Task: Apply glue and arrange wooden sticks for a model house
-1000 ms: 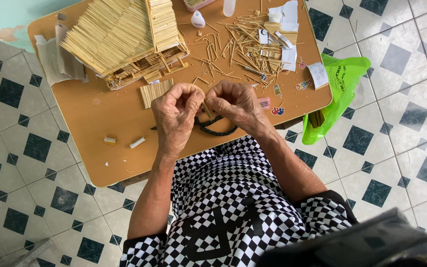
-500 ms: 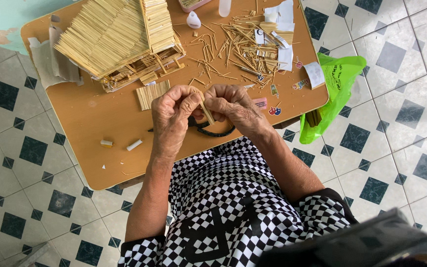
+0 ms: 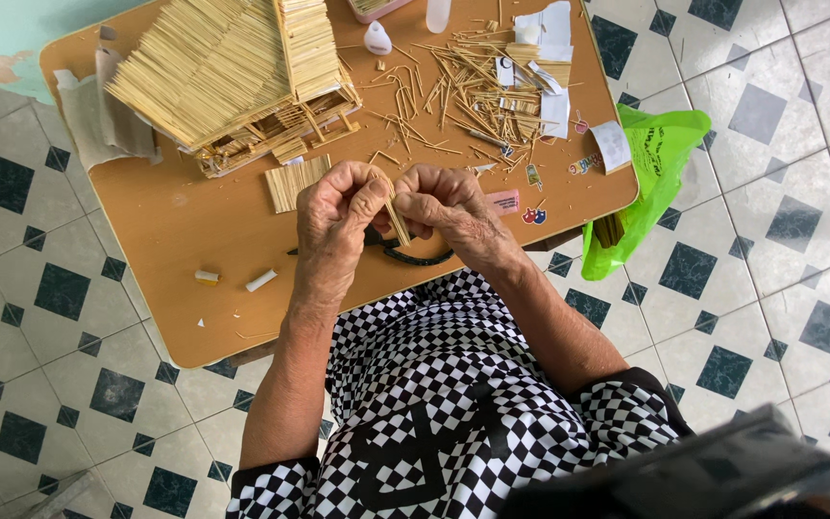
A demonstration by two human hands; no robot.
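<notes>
— What have you got in your hands right now?

— A thin wooden stick, just at the centre of the frame, above the near edge of the worktop. My left hand pinches its upper part between thumb and fingers, closed tight on it; my right hand is curled shut on the same stick from the other side. The two hands are touching each other.

— Which step would you call this?

— I'd judge I'm fitting or trimming one stick before it goes on the model. The stick house stands at the upper left, well apart from my hands, and a small flat panel of sticks lies just beside it.

— And the next move?

— It calls for a steady pinch, I think, and care not to snap the piece. The dark scissors lie right below my hands, partly hidden, if cutting is wanted. Spare loose sticks are scattered at the upper middle, near the paper scraps.

— Anything else about?

— A green plastic bag hangs off the right edge.
</notes>
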